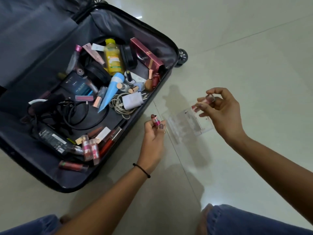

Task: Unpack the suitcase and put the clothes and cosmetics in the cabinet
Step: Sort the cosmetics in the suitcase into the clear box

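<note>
A dark open suitcase (162, 39) lies on the floor at the left, full of cosmetics: a yellow bottle (113, 58), a blue tube (110, 92), a maroon box (146, 54), several pink lipsticks (90, 149). My left hand (153, 139) pinches an uncapped pink lipstick (155, 120) just right of the suitcase. My right hand (221, 111) holds a clear lipstick cap (209, 98) in its fingertips. Between and below the hands a clear plastic organiser (184, 124) rests on the tiles.
Black cables, a power adapter (50, 138) and a white charger (133, 100) lie among the cosmetics. A suitcase wheel (182, 55) sticks out at the right. My knees in blue jeans (237, 221) fill the bottom edge. Pale floor tiles spread to the right.
</note>
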